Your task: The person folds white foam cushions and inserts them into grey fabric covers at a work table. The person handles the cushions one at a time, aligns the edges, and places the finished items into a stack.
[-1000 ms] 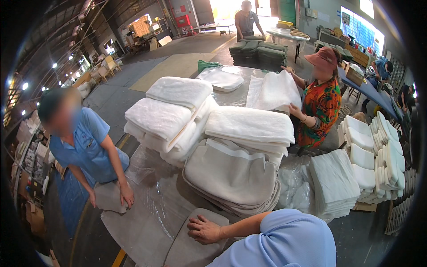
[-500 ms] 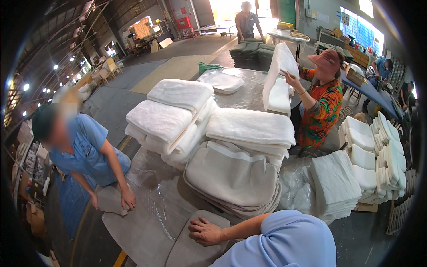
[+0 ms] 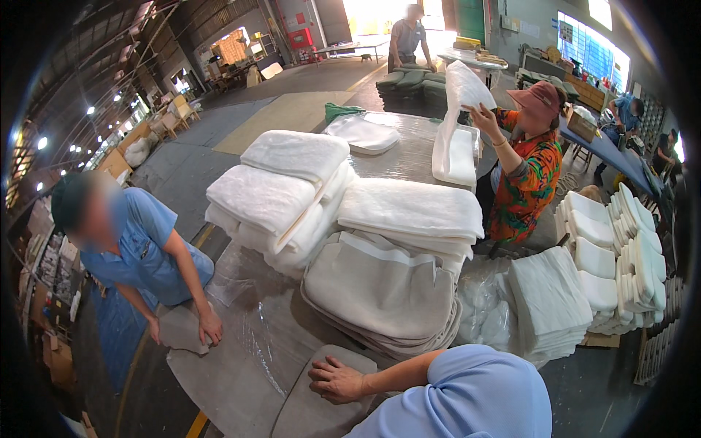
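Observation:
My right hand (image 3: pixel 336 379) rests palm down on a grey padded sheet with rounded corners (image 3: pixel 314 416), its fingers slightly spread. It presses from above and grips nothing. This sheet lies on a larger grey sheet (image 3: pixel 219 376) covering the near part of the table. My left hand is out of view. Just beyond my right hand is a stack of grey rounded sheets (image 3: pixel 380 292). Behind it stand a folded pile of white padding (image 3: pixel 409 208) and a taller white pile (image 3: pixel 296 153). At the left, a co-worker's hands (image 3: pixel 210 326) hold a smaller grey piece (image 3: pixel 182 328).
Across the table a person in a patterned shirt (image 3: pixel 526 182) handles a white padding sheet (image 3: pixel 464 91). Clear plastic film (image 3: pixel 485 310) and a white stack (image 3: pixel 551 299) stand at the right, beside more white pads (image 3: pixel 595 255). Dark green cushions (image 3: pixel 412 84) are piled farther back.
The patterned-shirt person's white sheet has gone from standing upright to bending over, its upper part folding to the right. My right hand and the co-worker on the left stay almost still.

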{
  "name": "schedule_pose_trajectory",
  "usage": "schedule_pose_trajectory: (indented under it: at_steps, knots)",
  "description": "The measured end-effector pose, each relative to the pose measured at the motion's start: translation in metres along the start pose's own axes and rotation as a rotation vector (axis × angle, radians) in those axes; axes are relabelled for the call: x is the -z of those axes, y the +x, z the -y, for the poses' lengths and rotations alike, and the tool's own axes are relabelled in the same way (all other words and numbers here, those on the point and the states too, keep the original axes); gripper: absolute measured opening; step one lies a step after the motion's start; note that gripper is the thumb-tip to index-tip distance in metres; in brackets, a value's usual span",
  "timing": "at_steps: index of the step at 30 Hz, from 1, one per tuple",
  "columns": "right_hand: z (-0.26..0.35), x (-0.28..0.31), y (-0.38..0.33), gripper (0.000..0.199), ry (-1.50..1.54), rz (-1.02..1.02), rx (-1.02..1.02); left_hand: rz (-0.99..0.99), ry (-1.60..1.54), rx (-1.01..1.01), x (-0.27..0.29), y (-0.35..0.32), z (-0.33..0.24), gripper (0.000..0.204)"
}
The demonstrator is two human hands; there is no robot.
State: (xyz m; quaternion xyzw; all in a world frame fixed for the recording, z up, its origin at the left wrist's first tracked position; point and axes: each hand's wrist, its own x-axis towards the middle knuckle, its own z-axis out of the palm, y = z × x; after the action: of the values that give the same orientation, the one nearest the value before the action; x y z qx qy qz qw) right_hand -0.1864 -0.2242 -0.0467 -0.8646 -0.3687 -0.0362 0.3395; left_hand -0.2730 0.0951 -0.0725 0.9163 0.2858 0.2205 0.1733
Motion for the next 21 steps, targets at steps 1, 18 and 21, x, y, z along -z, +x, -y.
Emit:
schedule_pose_trajectory:
  at_steps: [1, 18, 21]
  knots:
    - [-0.0007, -0.0007, -0.0006, 0.042, -0.020, -0.011, 0.004, -0.003, -0.001, -0.002, 0.0004, -0.0004, 0.0005, 0.030]
    - [-0.0028, -0.0046, -0.0017, 0.044, -0.052, -0.046, 0.012, -0.024, 0.038, 0.006, -0.0017, -0.0002, 0.0024, 0.028]
    - [-0.0028, -0.0059, -0.0017, 0.044, -0.063, -0.060, 0.002, -0.015, 0.042, 0.013, -0.0017, 0.0002, 0.0011, 0.027]
